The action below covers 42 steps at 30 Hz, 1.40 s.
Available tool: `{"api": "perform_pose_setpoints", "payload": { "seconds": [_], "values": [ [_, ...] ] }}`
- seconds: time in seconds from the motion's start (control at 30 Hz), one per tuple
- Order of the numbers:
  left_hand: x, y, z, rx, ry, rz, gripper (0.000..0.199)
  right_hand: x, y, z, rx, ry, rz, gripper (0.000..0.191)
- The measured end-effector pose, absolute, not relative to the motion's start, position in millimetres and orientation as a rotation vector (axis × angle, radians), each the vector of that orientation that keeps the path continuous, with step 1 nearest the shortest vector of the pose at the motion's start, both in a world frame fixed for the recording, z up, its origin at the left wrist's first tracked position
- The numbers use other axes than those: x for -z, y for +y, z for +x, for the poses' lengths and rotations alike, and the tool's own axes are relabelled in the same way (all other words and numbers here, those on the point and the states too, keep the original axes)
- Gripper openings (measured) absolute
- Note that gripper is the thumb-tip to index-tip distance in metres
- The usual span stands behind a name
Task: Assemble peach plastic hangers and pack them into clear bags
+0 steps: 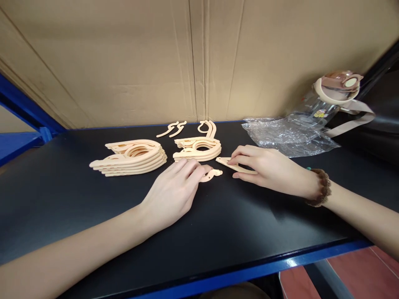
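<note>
My left hand (176,189) is closed on a small curved cream plastic hanger piece (215,174), whose rounded end shows past my fingertips. To its right, my right hand (264,168) pinches a flat cream hanger arm (225,161) between thumb and fingers; its pointed end sticks out toward the left. The two pieces are close but apart. Just behind them lies a short stack of folded cream plastic hangers (199,155). A taller stack of folded hangers (134,162) sits to the left of my left hand.
Two loose hook pieces (177,129) and a few curved hooks (212,128) lie at the back. Crumpled clear plastic bags (280,133) and a strapped water bottle (330,97) stand at right. Cardboard (124,62) backs the black table (202,236), which has a blue front edge.
</note>
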<state>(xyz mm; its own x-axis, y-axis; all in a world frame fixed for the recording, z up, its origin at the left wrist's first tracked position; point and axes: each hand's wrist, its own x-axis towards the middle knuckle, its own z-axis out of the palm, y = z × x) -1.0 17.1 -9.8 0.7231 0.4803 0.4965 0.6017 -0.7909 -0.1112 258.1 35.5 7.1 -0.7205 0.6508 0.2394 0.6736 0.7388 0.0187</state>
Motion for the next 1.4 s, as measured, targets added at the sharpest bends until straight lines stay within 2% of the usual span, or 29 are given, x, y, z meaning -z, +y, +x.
{"api": "perform_pose_setpoints", "payload": {
  "seconds": [0.17, 0.33, 0.53, 0.83, 1.0, 1.4],
  "values": [
    [10.4, 14.2, -0.4, 0.679, -0.931, -2.626, 0.021, -6.7, 32.5, 255.9, 0.189, -2.709, -1.131, 0.025],
    [9.3, 10.5, -0.8, 0.736, -0.928, -2.677, 0.031, -5.8, 33.1, 256.7, 0.212, -2.741, -1.101, 0.025],
    [12.1, 9.6, 0.3, 0.621, -0.988, -2.726, 0.039, -10.9, 31.5, 256.6, 0.121, -2.684, -1.200, 0.022],
    [12.4, 9.8, -0.5, 0.675, -0.876, -2.782, 0.026, -12.7, 29.8, 255.1, 0.067, -2.651, -1.257, 0.030],
    [12.2, 9.6, -1.5, 0.674, -0.880, -2.802, 0.022, -13.1, 30.6, 255.2, -0.054, -2.661, -1.329, 0.027],
    [11.1, 10.2, -0.1, 0.672, -0.795, -2.870, 0.023, -10.3, 31.5, 258.2, -0.089, -2.678, -1.302, 0.025]
  ]
}}
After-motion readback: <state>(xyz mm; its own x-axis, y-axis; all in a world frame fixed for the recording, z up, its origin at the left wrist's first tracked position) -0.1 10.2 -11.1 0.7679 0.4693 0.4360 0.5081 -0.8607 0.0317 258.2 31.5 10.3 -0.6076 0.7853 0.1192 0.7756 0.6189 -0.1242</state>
